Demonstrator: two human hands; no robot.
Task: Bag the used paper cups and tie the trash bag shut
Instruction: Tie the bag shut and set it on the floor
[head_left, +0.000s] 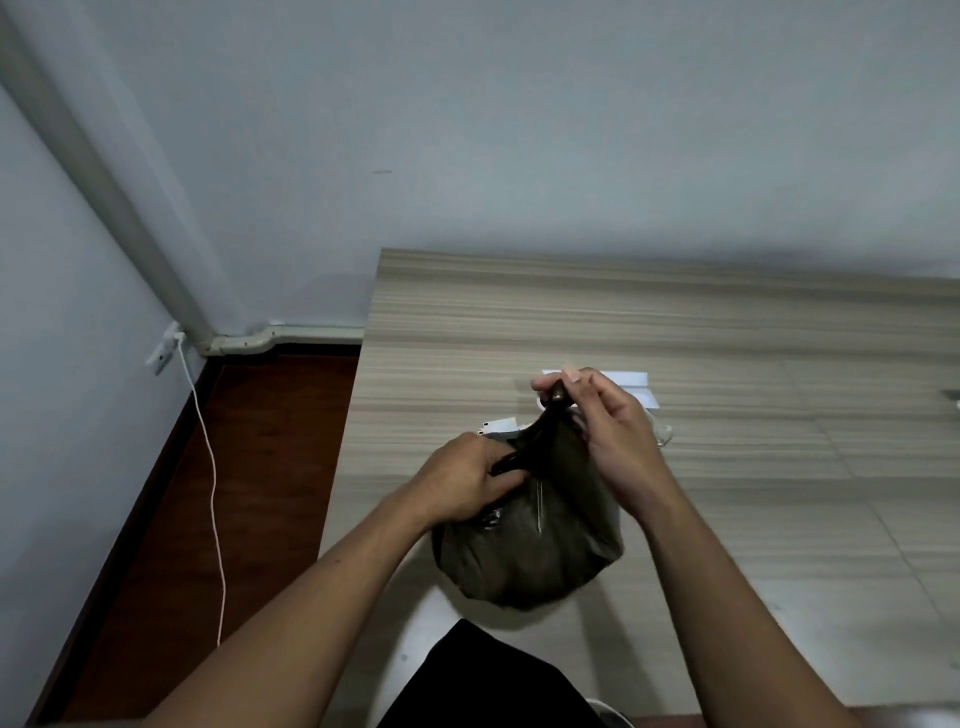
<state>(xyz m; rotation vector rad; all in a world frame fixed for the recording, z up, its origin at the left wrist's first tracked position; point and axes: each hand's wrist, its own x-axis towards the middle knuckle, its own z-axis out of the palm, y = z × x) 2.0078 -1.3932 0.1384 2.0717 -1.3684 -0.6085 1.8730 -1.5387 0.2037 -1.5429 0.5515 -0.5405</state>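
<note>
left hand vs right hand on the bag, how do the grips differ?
The left hand sits low against the trash bag body, gripping a twisted strand out to the side. The right hand is higher, pinching the other strand's tip with fingertips, pulled upward. Left is a closed fist; right is a looser pinch. Both hold bag material taut.

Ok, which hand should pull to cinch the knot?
Probably the right hand: it pinches the raised twisted end of the trash bag, free to pull. The left hand grips low, steadying it.
</note>
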